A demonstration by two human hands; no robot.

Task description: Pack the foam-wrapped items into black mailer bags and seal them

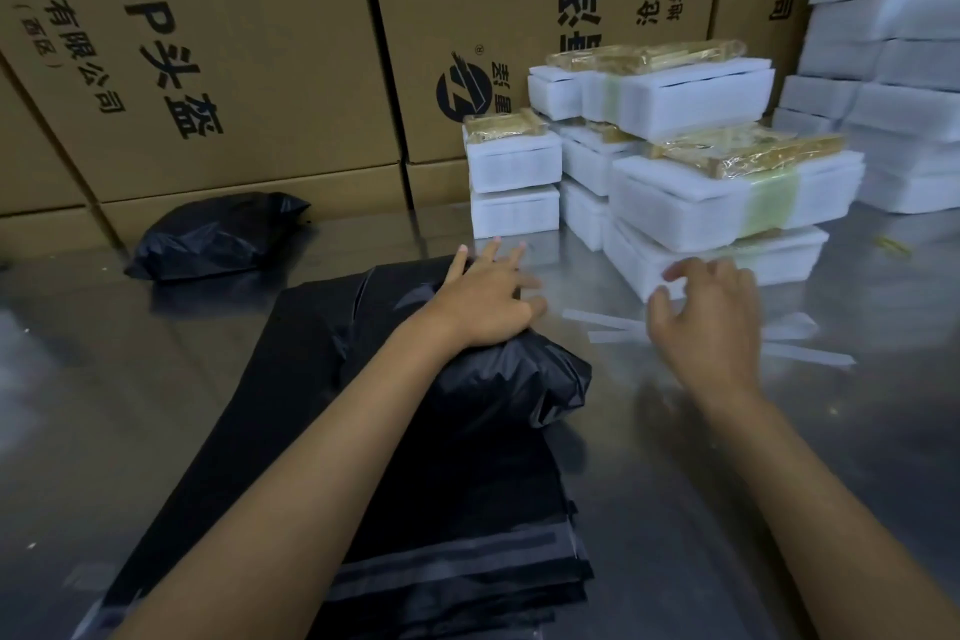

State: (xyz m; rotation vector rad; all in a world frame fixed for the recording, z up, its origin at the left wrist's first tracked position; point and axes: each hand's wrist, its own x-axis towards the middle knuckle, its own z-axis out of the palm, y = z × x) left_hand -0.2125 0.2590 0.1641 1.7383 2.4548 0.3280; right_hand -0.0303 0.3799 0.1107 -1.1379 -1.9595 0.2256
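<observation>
Brown cardboard cartons [234,68] printed with black characters stand as a wall well beyond the fingers of both hands. Under everything runs the shiny metal desk [727,483], which reflects the cartons. Beneath the left forearm, nearer the person than the left fingers, lies a flat stack of black mailer bags [426,509], their grey sealing strips showing at the near end. To the far right of the right fingers rises a tall stack of plain white foam blocks [893,42]. Just beyond the right fingers sits a pile of foam-wrapped items [675,192], white foam with gold film-covered packs on top and pale green tape bands round some; the lowest one [727,260] lies just beside the right fingertips, though whether they touch it cannot be told. Directly under the left hand [483,307] is a filled mailer bag [509,379], bulging on top of the flat stack. The left fingers [511,257] are spread straight and press down on its far edge. Well to the left of the left fingers, near the cartons, lies another filled black bag [218,237]. The right hand [711,322] hovers above the desk with fingers loosely curled, grasping nothing, blurred. Under and beside it lie thin white peel strips [810,353].
</observation>
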